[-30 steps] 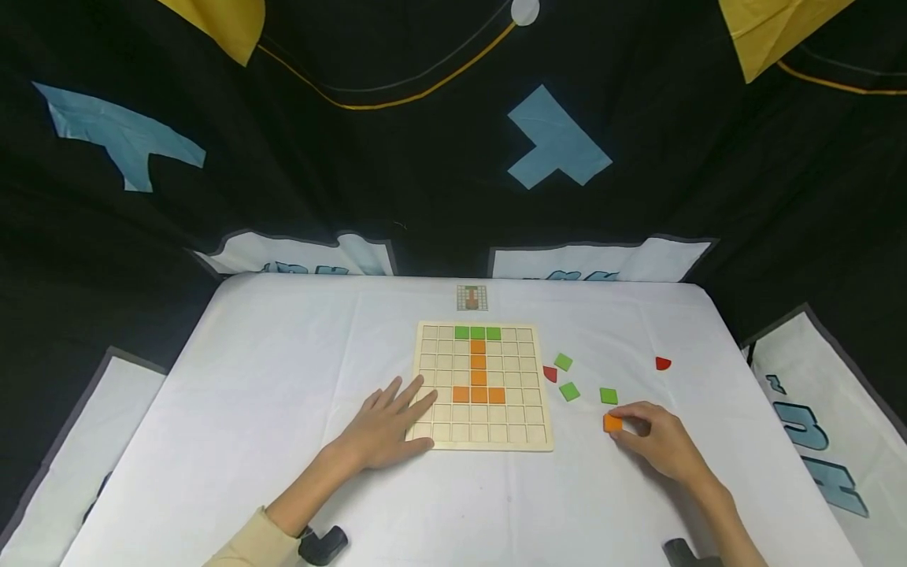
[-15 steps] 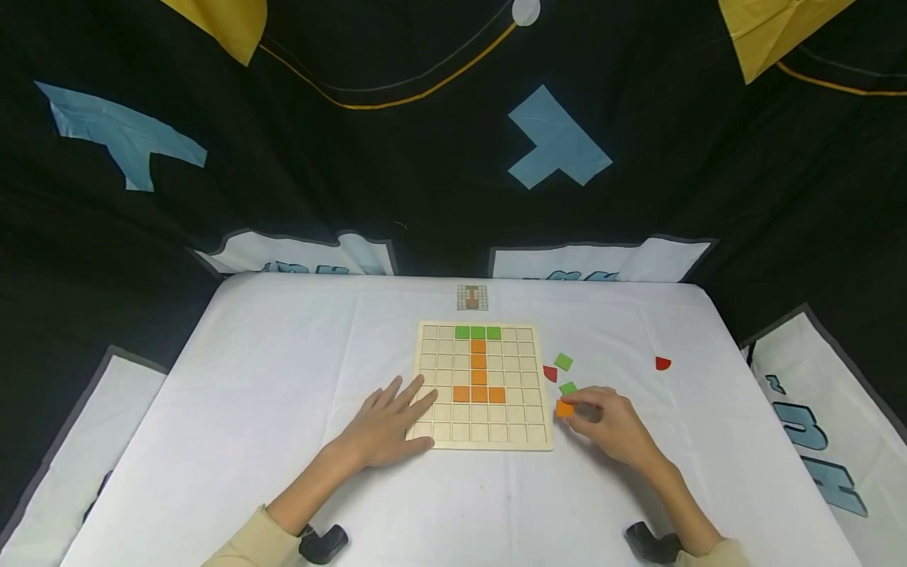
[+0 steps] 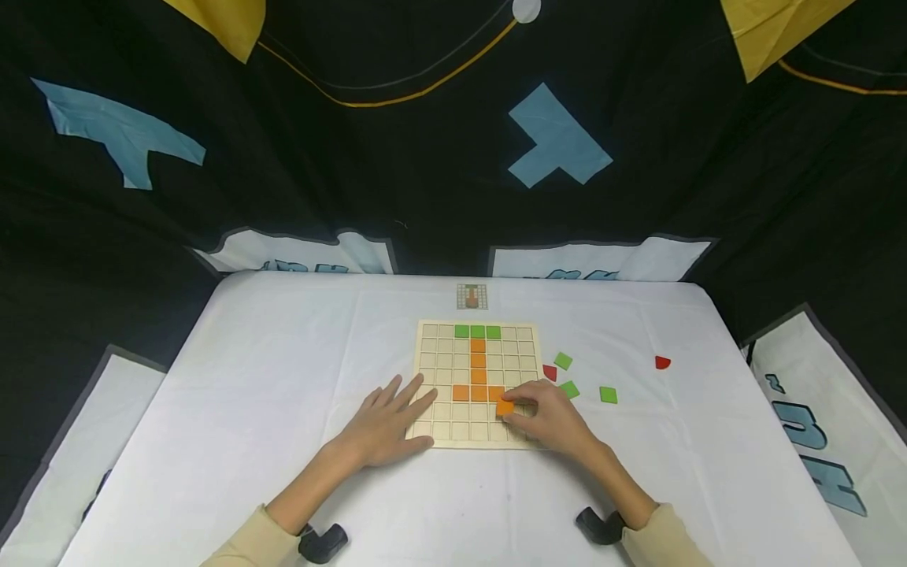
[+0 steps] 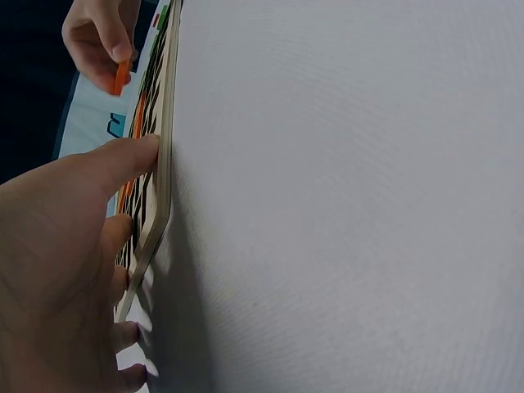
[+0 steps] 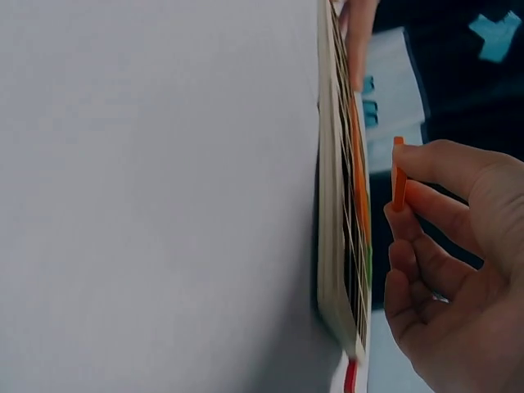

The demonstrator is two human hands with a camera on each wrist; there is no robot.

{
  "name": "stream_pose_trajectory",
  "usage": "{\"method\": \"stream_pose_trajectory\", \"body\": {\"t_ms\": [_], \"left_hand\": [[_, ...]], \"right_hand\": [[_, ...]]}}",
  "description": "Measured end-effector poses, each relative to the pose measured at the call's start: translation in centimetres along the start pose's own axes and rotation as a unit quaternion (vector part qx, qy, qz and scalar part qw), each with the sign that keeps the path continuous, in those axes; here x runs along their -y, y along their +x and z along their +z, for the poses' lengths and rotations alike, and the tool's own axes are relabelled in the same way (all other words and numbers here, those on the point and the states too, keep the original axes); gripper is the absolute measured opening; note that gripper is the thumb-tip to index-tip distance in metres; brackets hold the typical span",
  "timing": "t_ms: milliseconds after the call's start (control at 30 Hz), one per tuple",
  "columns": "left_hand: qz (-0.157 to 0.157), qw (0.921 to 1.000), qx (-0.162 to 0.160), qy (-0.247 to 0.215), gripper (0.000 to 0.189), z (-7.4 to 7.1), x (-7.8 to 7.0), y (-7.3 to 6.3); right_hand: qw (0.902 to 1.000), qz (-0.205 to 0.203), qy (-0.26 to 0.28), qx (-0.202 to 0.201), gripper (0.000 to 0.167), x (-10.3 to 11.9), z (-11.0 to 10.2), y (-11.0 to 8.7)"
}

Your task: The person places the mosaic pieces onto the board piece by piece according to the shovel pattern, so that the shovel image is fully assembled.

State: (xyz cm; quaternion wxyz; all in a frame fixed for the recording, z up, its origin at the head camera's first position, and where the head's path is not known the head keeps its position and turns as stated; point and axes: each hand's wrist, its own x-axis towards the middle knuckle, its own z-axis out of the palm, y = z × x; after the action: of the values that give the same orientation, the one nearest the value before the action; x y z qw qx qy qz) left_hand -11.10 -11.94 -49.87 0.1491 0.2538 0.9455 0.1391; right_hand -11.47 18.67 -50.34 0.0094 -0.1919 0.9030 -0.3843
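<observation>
A light wooden grid board (image 3: 460, 432) lies on the white table. Three green squares (image 3: 478, 332) fill part of its top row, and orange squares (image 3: 478, 361) run down from them to a short row of three. My left hand (image 3: 386, 425) rests with spread fingers on the board's left edge; its thumb touches the near corner. My right hand (image 3: 556, 417) pinches an orange square tile (image 3: 505, 407) between thumb and fingers, just below the right end of the orange row. The right wrist view shows this tile (image 5: 399, 174) held on edge above the board.
Right of the board lie loose green squares (image 3: 608, 394) and a red piece (image 3: 549, 372). Another red rounded piece (image 3: 662, 362) lies farther right. A small pattern card (image 3: 472, 297) sits beyond the board's far edge. A dark curtain hangs behind the table.
My right hand has carried the orange tile leftward, from the table right of the board to over the board's lower right part. The left hand has stayed in place.
</observation>
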Motion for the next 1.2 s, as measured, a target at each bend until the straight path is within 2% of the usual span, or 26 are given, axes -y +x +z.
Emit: {"method": "stream_pose_trajectory", "body": {"t_ms": [367, 667, 1200], "left_hand": [[0.002, 1.0, -0.003, -0.002, 0.073, -0.1, 0.0, -0.2], [0.0, 1.0, -0.003, -0.004, 0.072, 0.0, 0.0, -0.1], [0.002, 1.0, -0.005, -0.001, 0.072, 0.2, 0.2, 0.0]], "right_hand": [[0.9996, -0.011, -0.022, 0.009, 0.021, 1.4, 2.8, 1.5], [0.9988, -0.013, -0.046, 0.01, 0.022, 1.9, 3.3, 1.8], [0.9995, -0.011, -0.029, 0.007, 0.023, 1.7, 3.5, 1.8]]}}
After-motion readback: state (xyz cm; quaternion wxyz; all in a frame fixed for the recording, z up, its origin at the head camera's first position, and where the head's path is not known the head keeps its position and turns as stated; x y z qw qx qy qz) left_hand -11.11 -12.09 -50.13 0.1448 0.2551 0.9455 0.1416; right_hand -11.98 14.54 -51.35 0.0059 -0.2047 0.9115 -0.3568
